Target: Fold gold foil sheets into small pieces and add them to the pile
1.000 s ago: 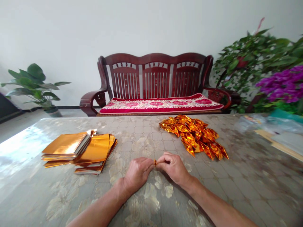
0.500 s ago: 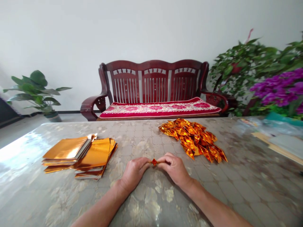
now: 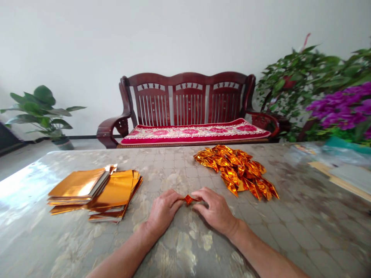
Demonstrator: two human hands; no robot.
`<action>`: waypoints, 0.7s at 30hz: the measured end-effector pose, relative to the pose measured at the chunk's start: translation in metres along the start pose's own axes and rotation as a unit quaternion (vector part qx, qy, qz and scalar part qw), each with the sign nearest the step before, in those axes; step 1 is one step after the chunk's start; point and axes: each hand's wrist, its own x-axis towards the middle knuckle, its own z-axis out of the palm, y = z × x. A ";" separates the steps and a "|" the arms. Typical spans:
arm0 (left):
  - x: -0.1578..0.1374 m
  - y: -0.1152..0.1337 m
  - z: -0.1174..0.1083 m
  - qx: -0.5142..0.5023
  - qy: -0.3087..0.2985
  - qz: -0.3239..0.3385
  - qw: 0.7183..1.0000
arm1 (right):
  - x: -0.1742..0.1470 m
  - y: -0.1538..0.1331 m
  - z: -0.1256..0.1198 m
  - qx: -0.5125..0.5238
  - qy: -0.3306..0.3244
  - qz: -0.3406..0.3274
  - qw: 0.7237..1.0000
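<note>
Between my two hands, just above the table, is a small folded piece of shiny orange-gold foil paper [image 3: 188,199], pointed at its ends. My left hand [image 3: 162,210] pinches its left end between thumb and fingers. Around the right tip, my right hand [image 3: 215,210] has its thumb and forefinger parted, with the tip showing in the gap. A heap of folded gold foil pieces [image 3: 235,168] lies beyond my right hand. To the left of my left hand sit stacks of flat gold foil sheets [image 3: 113,189].
The patterned table [image 3: 185,247] spans the front. Behind it stands a dark red wooden bench [image 3: 189,96] with a floral cushion. Plastic bags and papers [image 3: 344,166] lie at the table's right, near purple flowers [image 3: 342,106]. A potted plant [image 3: 48,112] is at left.
My right thumb and forefinger have parted from the foil piece's right end, baring its tip. My left hand keeps its pinch. The view has shifted slightly.
</note>
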 end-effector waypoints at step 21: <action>0.003 -0.003 -0.001 -0.076 0.013 0.129 0.989 | 0.002 0.002 -0.007 0.021 -0.073 -0.001 0.997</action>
